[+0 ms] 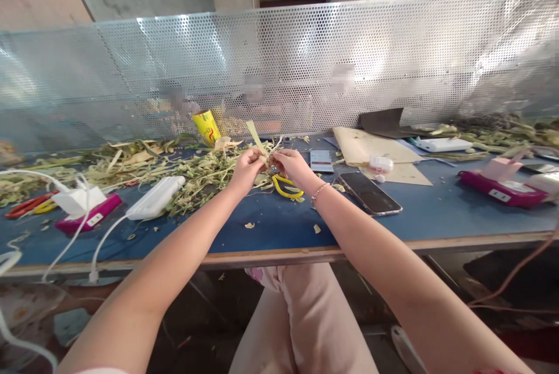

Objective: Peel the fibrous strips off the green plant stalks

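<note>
My left hand (248,169) is closed in a pinch on a pale green plant strip (254,135), which sticks up and to the left from the fingertips. Close beside it, my right hand (292,164) is also pinched, its fingertips almost meeting the left ones. What the right fingers grip is too small and partly hidden to name. Just below the right hand lie yellow looped handles (288,189), seemingly of scissors, their other end out of sight. A heap of dried green plant pieces (196,179) spreads out left of and behind my hands.
A dark phone (371,192), a small card-like box (321,160) and brown paper (367,147) lie to the right. At left are a white power bank (156,196) and a purple power strip (89,214) with cables. A yellow can (207,127) stands before the perforated metal screen (305,65).
</note>
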`<state>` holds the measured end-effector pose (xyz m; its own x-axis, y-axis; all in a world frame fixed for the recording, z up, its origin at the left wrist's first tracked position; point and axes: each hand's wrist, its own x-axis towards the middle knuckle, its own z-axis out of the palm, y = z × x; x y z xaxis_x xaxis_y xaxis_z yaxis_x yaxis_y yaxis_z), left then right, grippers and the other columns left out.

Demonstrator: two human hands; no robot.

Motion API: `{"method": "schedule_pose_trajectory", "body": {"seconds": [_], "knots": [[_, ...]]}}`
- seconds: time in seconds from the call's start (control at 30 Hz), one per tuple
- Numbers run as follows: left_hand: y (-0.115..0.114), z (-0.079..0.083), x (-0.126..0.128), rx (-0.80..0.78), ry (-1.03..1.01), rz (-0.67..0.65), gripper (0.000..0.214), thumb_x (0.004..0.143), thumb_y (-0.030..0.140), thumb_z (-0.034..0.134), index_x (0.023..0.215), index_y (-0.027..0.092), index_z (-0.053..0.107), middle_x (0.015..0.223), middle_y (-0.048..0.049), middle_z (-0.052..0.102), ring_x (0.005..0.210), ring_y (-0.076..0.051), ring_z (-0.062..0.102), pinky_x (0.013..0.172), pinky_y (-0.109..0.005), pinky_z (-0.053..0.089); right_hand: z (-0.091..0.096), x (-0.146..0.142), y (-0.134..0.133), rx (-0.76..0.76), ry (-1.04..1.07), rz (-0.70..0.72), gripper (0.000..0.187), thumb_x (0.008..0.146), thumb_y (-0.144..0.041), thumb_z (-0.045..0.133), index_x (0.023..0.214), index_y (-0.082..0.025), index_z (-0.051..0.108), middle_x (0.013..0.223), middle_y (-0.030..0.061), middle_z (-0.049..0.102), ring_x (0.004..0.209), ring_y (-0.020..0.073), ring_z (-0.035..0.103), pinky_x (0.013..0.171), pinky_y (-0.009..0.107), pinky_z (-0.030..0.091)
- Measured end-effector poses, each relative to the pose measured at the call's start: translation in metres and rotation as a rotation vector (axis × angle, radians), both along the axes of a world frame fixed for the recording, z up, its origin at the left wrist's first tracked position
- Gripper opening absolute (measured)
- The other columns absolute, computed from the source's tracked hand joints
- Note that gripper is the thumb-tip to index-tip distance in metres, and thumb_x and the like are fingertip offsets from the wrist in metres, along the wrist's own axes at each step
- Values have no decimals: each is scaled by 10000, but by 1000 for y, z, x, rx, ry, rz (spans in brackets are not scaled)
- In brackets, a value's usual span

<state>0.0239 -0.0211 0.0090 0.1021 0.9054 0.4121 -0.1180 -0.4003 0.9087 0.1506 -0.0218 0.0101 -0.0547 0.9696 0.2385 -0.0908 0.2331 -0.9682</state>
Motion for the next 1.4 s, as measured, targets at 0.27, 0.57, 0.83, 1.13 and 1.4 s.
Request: {"method": "schedule_pose_trajectory", "body": {"seconds": [0.27,0.57,0.83,1.13,1.4], "knots": [[1,-1,-2,-15,11,-5,240,618,341,635,685,189,462,608,27,578,615,-131,602,670,-308,488,4,4,-4,73,79,-111,68,672,-218,556,701,-172,517,594,-41,508,539,64,468,511,197,380],[4,0,0,-58,-51,36,234,646,301,612,695,198,408,627,10,624,661,-162,643,702,-343,512,5,4,-2,186,163,-149,103,675,-240,572,724,-187,498,672,-35,528,595,63,512,576,201,423],[2,-1,-1,-24,-3,-6,227,672,323,608,708,193,426,661,-12,619,727,-187,645,728,-371,507,4,2,-1,-26,103,-15,102,713,-195,569,630,-150,531,528,-41,487,467,42,402,466,181,339],[-3,0,1,-39,-5,-93,202,652,285,627,709,177,467,630,8,589,668,-163,621,693,-337,495,13,3,-12,-228,336,169,126,778,-242,538,704,-142,556,552,-33,495,453,32,415,416,168,269],[-6,0,1,-108,15,-167,185,645,253,651,735,153,524,637,4,604,636,-128,605,649,-278,486,2,0,-4,82,230,38,230,682,-386,609,759,-171,588,651,-29,548,525,59,456,483,200,365]]}}
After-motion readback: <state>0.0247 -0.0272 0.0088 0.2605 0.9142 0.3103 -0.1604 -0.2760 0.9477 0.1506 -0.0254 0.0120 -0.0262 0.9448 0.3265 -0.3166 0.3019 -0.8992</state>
